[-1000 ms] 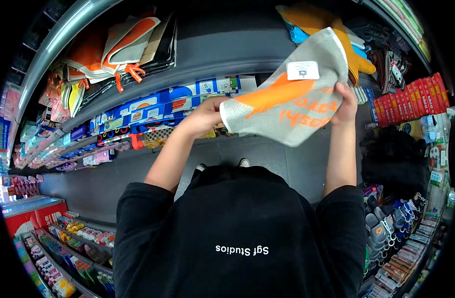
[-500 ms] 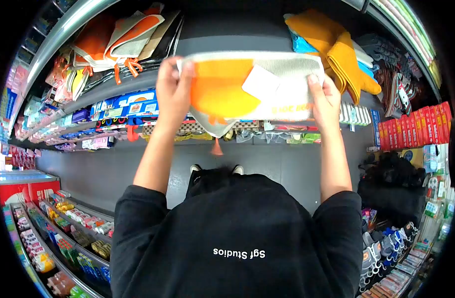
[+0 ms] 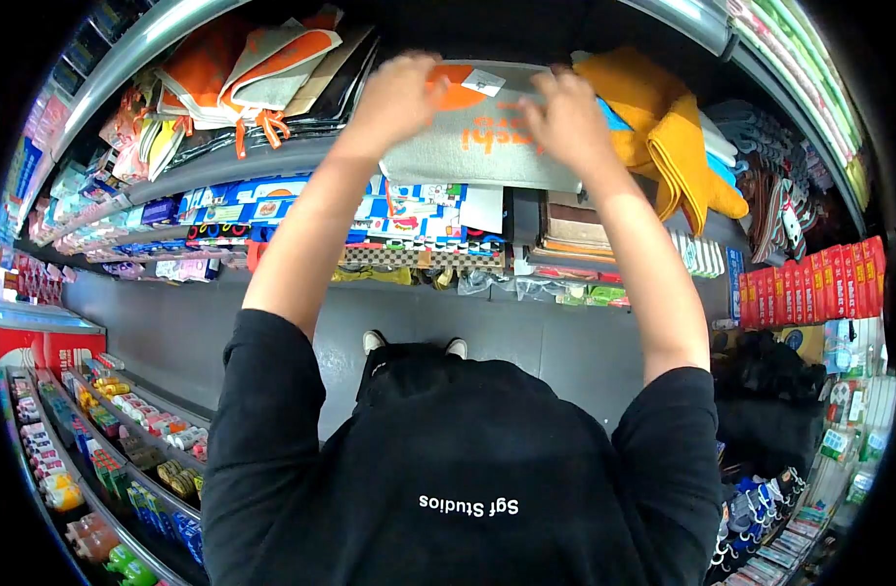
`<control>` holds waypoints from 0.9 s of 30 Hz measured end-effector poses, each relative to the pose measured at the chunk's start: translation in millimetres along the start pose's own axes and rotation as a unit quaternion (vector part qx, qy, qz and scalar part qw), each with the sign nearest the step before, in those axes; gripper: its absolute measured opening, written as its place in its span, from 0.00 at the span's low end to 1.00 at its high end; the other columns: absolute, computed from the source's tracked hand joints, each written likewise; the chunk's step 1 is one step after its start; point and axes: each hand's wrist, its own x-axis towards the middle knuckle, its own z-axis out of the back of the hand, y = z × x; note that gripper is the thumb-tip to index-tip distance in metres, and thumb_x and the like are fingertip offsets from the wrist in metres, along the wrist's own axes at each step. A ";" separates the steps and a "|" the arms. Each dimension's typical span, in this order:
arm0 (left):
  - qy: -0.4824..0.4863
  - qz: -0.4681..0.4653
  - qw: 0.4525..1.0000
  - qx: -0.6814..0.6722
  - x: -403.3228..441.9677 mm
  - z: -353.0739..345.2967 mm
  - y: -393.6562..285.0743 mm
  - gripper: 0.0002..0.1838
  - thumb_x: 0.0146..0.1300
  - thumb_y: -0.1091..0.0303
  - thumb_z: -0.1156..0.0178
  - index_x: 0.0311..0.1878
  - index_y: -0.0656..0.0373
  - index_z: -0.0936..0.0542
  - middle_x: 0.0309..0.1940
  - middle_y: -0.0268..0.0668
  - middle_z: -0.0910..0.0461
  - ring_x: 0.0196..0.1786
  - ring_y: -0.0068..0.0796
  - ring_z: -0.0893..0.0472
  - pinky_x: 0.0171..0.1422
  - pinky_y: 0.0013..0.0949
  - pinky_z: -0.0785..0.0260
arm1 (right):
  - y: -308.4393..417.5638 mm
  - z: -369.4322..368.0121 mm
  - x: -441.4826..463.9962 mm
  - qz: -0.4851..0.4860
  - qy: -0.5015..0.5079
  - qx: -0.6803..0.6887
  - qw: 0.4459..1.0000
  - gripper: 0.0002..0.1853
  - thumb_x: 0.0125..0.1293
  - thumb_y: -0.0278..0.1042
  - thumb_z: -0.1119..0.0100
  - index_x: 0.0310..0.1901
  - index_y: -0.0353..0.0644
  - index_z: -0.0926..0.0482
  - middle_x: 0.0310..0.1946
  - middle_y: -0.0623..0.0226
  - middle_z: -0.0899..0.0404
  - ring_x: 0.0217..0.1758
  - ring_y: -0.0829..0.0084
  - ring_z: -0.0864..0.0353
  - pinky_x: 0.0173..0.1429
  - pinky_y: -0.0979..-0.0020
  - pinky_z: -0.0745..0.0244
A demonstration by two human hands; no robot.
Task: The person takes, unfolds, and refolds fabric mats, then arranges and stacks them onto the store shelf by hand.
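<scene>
So the thing being handled is a flat grey fabric piece with an orange patch and upside-down orange lettering (image 3: pixel 458 164), top centre of the frame, spread out over the dark grey shelf (image 3: pixel 311 151). There's a small white label (image 3: pixel 483 82) near its far edge.

Left hand (image 3: pixel 399 103) is at its left side, fingers bent over the upper corner, but it's blurry, so can't tell whether it's pinching or just resting. Right hand (image 3: pixel 570 112) is over the right side, fingers looking loosely curled, also smeared; no telling if it's got a grip.

What could go wrong? The near edge looks to be right about the shelf's front lip, so a tug toward the body could probably drag it over, onto the blue-and-white patterned packs (image 3: pixel 419 210) below. The mustard-yellow folded cloth (image 3: pixel 678 146) is just beside the right hand, so a sideways swing might snag it. And if one hand pulled harder than the other, the fabric would likely skew or wrinkle.
</scene>
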 end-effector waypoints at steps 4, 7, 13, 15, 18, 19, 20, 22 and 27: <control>0.116 0.023 0.990 0.080 -18.9 -25.4 -5.8 0.34 0.63 0.43 0.60 0.66 0.56 0.41 0.67 0.49 0.45 0.71 0.43 0.48 0.72 0.40 0.55 | 13.3 -14.6 -20.2 0.075 0.069 0.083 0.991 0.29 0.65 0.60 0.65 0.64 0.55 0.39 0.68 0.59 0.47 0.72 0.57 0.54 0.71 0.56 0.57; 0.223 0.042 0.969 0.102 -0.4 -24.1 -6.7 0.41 0.59 0.33 0.63 0.69 0.51 0.46 0.69 0.46 0.53 0.73 0.43 0.58 0.74 0.42 0.65 | 7.5 -17.0 -4.0 0.007 0.207 0.111 0.972 0.38 0.62 0.71 0.78 0.68 0.58 0.48 0.70 0.63 0.56 0.74 0.63 0.62 0.73 0.56 0.67; 0.253 0.031 0.962 0.100 19.5 -31.9 1.3 0.44 0.56 0.28 0.65 0.69 0.46 0.47 0.70 0.44 0.54 0.73 0.39 0.59 0.73 0.45 0.66 | 4.2 -35.6 22.5 -0.018 0.237 0.038 0.971 0.43 0.55 0.77 0.76 0.69 0.61 0.52 0.71 0.66 0.59 0.74 0.65 0.65 0.73 0.53 0.68; 0.254 0.020 0.962 0.101 24.7 -36.2 5.2 0.44 0.56 0.27 0.66 0.69 0.45 0.47 0.70 0.44 0.54 0.73 0.38 0.59 0.73 0.45 0.66 | 4.4 -42.4 27.8 -0.022 0.233 0.027 0.972 0.44 0.54 0.78 0.76 0.69 0.61 0.52 0.71 0.66 0.59 0.74 0.65 0.66 0.73 0.53 0.68; 0.235 0.015 0.963 0.131 33.6 -43.3 10.1 0.42 0.57 0.28 0.68 0.70 0.45 0.48 0.71 0.42 0.55 0.74 0.36 0.60 0.74 0.44 0.66 | 3.5 -51.2 38.9 -0.046 0.223 -0.001 0.974 0.43 0.54 0.78 0.76 0.69 0.62 0.53 0.71 0.66 0.59 0.74 0.65 0.65 0.72 0.51 0.67; 0.222 0.010 0.965 0.137 35.9 -45.8 11.9 0.42 0.58 0.29 0.69 0.70 0.44 0.48 0.71 0.40 0.56 0.74 0.36 0.60 0.74 0.44 0.66 | 2.3 -54.9 41.8 -0.054 0.209 0.009 0.976 0.43 0.54 0.78 0.74 0.69 0.63 0.51 0.71 0.67 0.59 0.74 0.65 0.65 0.72 0.52 0.66; 0.207 0.005 0.968 0.144 39.0 -47.9 13.9 0.41 0.59 0.29 0.70 0.70 0.44 0.48 0.71 0.38 0.56 0.74 0.35 0.60 0.74 0.44 0.66 | 0.6 -58.2 45.7 -0.063 0.194 0.019 0.979 0.43 0.54 0.78 0.73 0.68 0.64 0.50 0.71 0.68 0.58 0.74 0.65 0.64 0.72 0.52 0.65; 0.196 0.001 0.970 0.146 46.7 -55.4 19.8 0.40 0.59 0.30 0.71 0.70 0.43 0.49 0.71 0.36 0.57 0.74 0.35 0.60 0.74 0.42 0.66 | -0.3 -60.2 52.7 -0.073 0.194 0.011 0.978 0.42 0.54 0.77 0.72 0.68 0.64 0.50 0.71 0.68 0.58 0.74 0.65 0.64 0.72 0.52 0.65; 0.203 0.010 0.967 0.151 59.1 -57.4 22.4 0.39 0.60 0.30 0.72 0.70 0.40 0.51 0.71 0.32 0.57 0.73 0.33 0.59 0.75 0.39 0.66 | -5.0 -63.0 64.5 -0.102 0.202 -0.005 0.974 0.44 0.54 0.78 0.75 0.69 0.63 0.53 0.72 0.68 0.61 0.74 0.65 0.65 0.73 0.53 0.65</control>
